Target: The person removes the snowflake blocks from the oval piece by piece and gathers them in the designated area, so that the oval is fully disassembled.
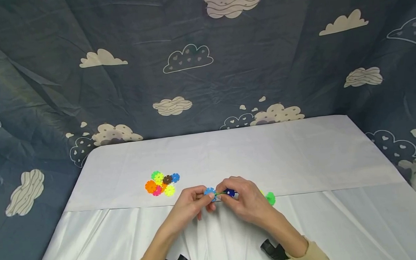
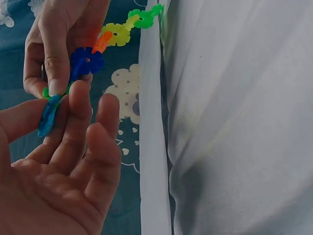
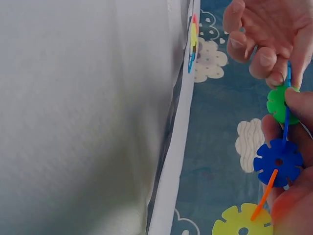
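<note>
My left hand (image 1: 188, 204) pinches a light blue notched disc (image 1: 209, 190) between thumb and fingers. In the right wrist view, a green notched disc (image 3: 276, 104) is pinched by my right hand (image 1: 246, 200), its edge meeting the light blue disc. Both hands come together over the near part of the table. From the green disc a chain of interlocked discs runs back past my right hand: a dark blue disc (image 3: 288, 164), an orange disc (image 2: 102, 42), a yellow disc (image 2: 117, 35) and, at the far end, green discs (image 2: 143, 18).
A loose pile of colored notched discs (image 1: 150, 186) lies left of my hands on the white-covered table (image 1: 298, 157). A dark cloth with cloud prints (image 1: 141, 82) hangs behind and at the sides. Black straps (image 1: 274, 251) are on both wrists.
</note>
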The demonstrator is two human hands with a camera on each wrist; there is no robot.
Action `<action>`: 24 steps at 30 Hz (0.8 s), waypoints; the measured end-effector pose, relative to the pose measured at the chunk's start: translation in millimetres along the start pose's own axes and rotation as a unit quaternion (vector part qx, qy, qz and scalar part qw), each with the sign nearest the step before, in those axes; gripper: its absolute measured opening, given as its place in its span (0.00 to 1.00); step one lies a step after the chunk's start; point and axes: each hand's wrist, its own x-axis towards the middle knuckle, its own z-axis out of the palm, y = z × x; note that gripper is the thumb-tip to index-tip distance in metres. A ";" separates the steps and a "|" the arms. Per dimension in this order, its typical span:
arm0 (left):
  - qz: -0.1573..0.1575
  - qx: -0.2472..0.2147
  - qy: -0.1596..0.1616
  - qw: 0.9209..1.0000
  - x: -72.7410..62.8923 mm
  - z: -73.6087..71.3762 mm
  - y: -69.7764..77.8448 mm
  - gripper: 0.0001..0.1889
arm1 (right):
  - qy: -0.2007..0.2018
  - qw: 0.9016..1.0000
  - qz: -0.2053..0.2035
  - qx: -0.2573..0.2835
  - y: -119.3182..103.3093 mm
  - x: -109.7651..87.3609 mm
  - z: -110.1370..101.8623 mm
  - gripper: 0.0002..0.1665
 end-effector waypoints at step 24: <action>0.045 -0.051 -0.021 0.997 3.6 -7.6 -10.1 0.11 | 0.002 0.999 0.033 -0.018 -9.5 0.3 2.8 0.11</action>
